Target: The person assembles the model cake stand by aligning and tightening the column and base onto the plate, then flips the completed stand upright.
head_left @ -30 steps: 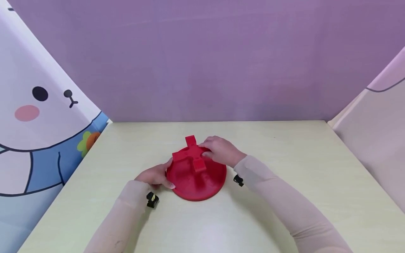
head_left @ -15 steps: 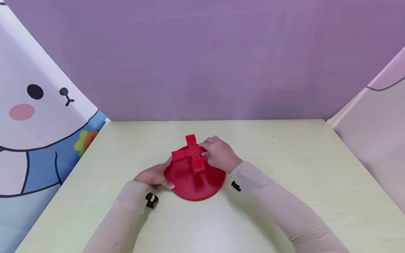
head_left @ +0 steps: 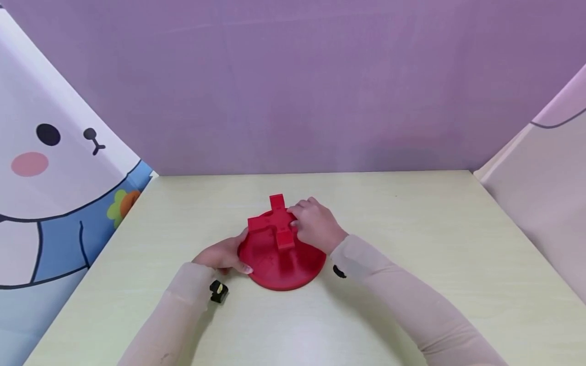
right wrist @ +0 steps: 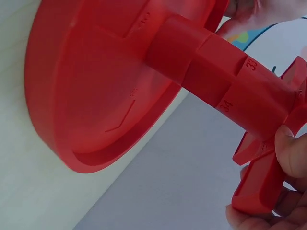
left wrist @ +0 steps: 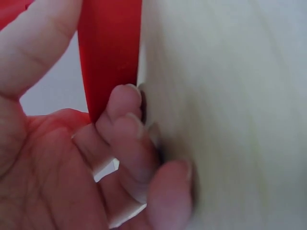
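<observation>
A red round base (head_left: 284, 277) lies on the table, with a thick red post (right wrist: 206, 60) rising from its middle. Raised numbers 33 and 34 show on the post in the right wrist view. A red cross-shaped top (head_left: 280, 219) caps it. My left hand (head_left: 223, 254) holds the base at its left rim, thumb on the near side; the left wrist view shows its fingers (left wrist: 127, 132) curled low against the rim (left wrist: 109, 57), close to the tabletop. My right hand (head_left: 317, 223) grips the right arm of the cross between thumb (right wrist: 292, 151) and fingers, covering that arm in the head view.
The pale wooden table (head_left: 412, 218) extends around the base on all sides. A purple panel (head_left: 293, 91) stands along its back edge. At the left is a panel with a cartoon animal (head_left: 68, 203), and a pale panel (head_left: 545, 188) borders the right.
The cross-shaped top has turned slightly clockwise seen from above, its near arm shifting left and its far arm right. My right wrist has moved a little left with it. The left hand keeps its hold.
</observation>
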The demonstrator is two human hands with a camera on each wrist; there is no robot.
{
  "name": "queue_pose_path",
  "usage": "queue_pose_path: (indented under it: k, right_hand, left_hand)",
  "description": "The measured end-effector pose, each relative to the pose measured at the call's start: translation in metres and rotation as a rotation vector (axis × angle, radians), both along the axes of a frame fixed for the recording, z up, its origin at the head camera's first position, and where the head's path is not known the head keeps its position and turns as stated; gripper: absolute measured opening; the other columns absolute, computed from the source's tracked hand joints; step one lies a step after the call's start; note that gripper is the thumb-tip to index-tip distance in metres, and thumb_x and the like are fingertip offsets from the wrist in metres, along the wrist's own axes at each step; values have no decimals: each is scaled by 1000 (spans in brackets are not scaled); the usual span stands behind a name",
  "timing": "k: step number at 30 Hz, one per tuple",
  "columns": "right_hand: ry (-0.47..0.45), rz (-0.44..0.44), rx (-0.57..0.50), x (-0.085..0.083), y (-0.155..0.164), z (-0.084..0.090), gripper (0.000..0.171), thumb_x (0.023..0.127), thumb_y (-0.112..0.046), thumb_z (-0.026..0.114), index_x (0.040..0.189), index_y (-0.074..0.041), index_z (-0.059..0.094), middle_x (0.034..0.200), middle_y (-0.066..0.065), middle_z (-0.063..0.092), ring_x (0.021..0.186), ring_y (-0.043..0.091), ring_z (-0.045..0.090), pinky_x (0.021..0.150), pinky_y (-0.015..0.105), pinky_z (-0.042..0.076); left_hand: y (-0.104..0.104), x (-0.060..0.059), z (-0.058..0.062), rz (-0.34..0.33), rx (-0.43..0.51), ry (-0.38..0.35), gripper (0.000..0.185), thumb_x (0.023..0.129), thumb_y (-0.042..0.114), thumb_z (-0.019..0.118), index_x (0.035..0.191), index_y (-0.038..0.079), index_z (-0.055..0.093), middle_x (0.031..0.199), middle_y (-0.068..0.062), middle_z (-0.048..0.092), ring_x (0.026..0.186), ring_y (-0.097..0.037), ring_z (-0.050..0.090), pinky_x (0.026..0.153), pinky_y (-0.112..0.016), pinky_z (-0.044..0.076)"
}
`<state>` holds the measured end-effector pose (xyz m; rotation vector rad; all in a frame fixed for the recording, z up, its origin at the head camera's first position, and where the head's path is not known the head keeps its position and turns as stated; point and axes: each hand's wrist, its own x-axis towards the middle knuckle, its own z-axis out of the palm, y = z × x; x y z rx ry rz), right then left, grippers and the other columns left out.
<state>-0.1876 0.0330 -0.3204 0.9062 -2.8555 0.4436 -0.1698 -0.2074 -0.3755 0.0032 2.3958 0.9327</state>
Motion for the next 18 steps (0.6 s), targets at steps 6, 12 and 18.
queue_pose_path:
  k: [6,12,18]
  right_hand:
    - [16,11,-12,-2,3,-1,39,83,-15,76,119,-7,67,109,8,67,92,20,55,74,29,54]
    - [-104,57,-80,-11,11,3,42,86,-17,73,125,-5,64,119,11,63,108,26,57,84,34,52]
    - [-295,29,-263,-21,36,1,56,87,-19,72,138,-7,52,139,15,46,127,31,43,89,41,51]
  left_hand:
    - [1,-1,1,-12,11,6,115,70,16,85,155,9,8,135,-17,40,98,-28,47,61,-33,49]
    - [-3,-2,5,-84,79,24,112,72,13,83,153,1,6,144,-22,34,127,-38,33,85,-42,51]
    - [-9,-3,3,-81,114,55,101,78,21,78,154,6,12,132,-18,45,111,-31,45,77,-37,51]
